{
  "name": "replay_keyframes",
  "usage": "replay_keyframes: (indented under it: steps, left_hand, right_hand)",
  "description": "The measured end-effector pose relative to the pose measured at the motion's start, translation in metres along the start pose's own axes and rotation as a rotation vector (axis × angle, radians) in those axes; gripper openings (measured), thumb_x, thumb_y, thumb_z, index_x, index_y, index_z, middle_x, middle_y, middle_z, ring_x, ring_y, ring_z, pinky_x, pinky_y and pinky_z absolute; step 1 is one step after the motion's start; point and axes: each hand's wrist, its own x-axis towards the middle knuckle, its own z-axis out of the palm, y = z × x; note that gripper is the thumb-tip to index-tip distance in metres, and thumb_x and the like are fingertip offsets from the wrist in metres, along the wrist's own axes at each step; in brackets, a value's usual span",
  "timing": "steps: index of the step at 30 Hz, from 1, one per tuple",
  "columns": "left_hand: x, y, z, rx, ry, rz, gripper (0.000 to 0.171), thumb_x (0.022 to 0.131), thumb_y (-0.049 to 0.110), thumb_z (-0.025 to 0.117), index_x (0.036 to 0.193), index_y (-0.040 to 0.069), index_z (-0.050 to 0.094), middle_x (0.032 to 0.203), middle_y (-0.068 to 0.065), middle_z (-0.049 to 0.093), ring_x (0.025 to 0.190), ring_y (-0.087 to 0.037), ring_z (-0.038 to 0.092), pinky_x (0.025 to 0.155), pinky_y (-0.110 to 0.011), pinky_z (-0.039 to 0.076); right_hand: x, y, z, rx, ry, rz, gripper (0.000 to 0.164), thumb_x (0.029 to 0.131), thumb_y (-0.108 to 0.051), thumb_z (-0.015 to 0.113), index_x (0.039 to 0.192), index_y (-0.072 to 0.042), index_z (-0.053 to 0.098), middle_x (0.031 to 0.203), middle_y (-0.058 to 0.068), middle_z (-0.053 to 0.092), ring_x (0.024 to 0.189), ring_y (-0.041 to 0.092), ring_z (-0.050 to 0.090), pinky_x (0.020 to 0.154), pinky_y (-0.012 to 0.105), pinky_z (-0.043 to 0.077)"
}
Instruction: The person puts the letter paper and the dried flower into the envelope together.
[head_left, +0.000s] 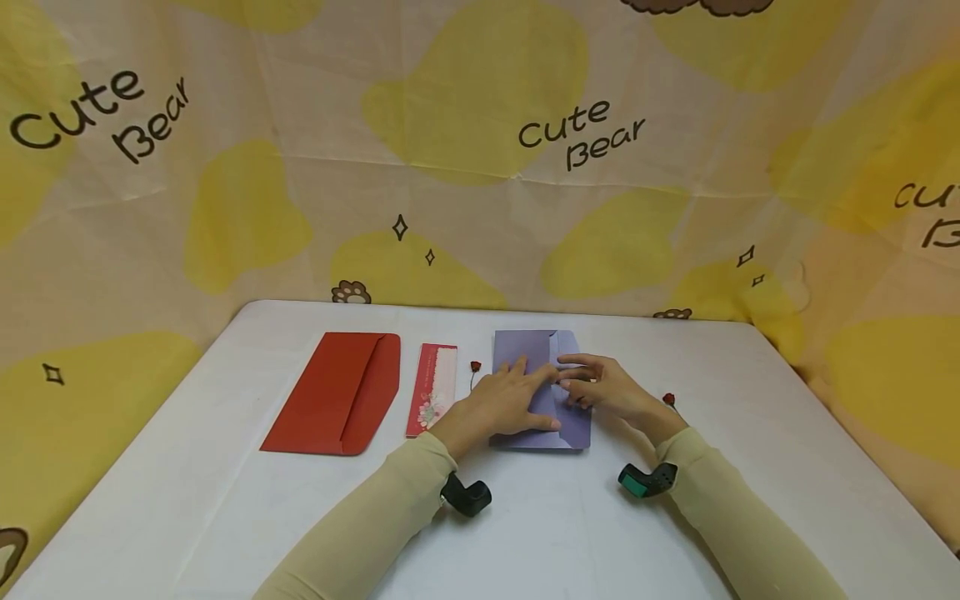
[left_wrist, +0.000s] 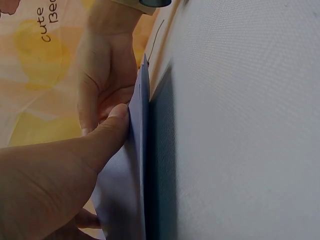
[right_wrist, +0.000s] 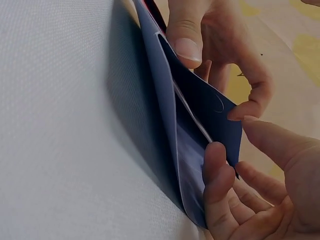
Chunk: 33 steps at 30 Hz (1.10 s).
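A purple envelope (head_left: 517, 346) lies at the middle of the white table. My left hand (head_left: 510, 402) rests spread across its top face, thumb on the paper. In the right wrist view, the left index fingertip touches the edge of the envelope's upper layer. My right hand (head_left: 603, 387) is at the right side of the envelope, pinching the edge of that layer with bent fingers. Between the layers, the envelope (right_wrist: 190, 117) gapes, and a thin whitish edge shows inside; what it belongs to is unclear.
A red envelope (head_left: 322, 392) lies at the left, flap side to the right. Beside it is a pink-and-white floral card (head_left: 435, 387). One small red rose (head_left: 476, 367) lies left of the purple envelope; another red rose (head_left: 669, 400) is partly behind my right wrist.
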Motion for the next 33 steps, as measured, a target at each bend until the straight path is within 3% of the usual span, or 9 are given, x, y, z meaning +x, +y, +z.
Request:
replay_keyframes:
  steps: [14, 25, 33]
  left_hand:
    - [-0.002, 0.003, -0.002, 0.034, 0.033, 0.023, 0.069, 0.086, 0.068, 0.066, 0.143, 0.035, 0.044, 0.149, -0.019, 0.049, 0.127, -0.039, 0.058, 0.089, -0.052, 0.056]
    - [-0.001, 0.002, 0.000, 0.047, 0.025, 0.020, 0.070, 0.087, 0.068, 0.065, 0.145, 0.037, 0.042, 0.151, -0.019, 0.047, 0.127, -0.039, 0.058, 0.091, -0.052, 0.056]
    - [-0.001, 0.002, 0.001, 0.034, 0.021, 0.017, 0.069, 0.087, 0.068, 0.065, 0.145, 0.038, 0.042, 0.153, -0.020, 0.045, 0.130, -0.041, 0.056, 0.094, -0.054, 0.054]
  right_hand:
    - [-0.005, -0.004, -0.005, -0.011, 0.047, 0.044, 0.057, 0.102, -0.028, 0.061, 0.150, -0.002, 0.043, 0.124, 0.028, 0.065, 0.082, 0.012, 0.068, 0.076, 0.027, 0.056]
    - [-0.010, -0.010, -0.013, -0.028, 0.082, 0.026, 0.055, 0.103, -0.025, 0.058, 0.149, 0.001, 0.043, 0.121, 0.028, 0.066, 0.082, 0.011, 0.068, 0.076, 0.027, 0.056]
    - [-0.015, -0.016, -0.020, -0.059, 0.104, -0.009, 0.052, 0.103, -0.021, 0.057, 0.147, 0.004, 0.044, 0.131, 0.033, 0.061, 0.085, 0.010, 0.070, 0.077, 0.028, 0.057]
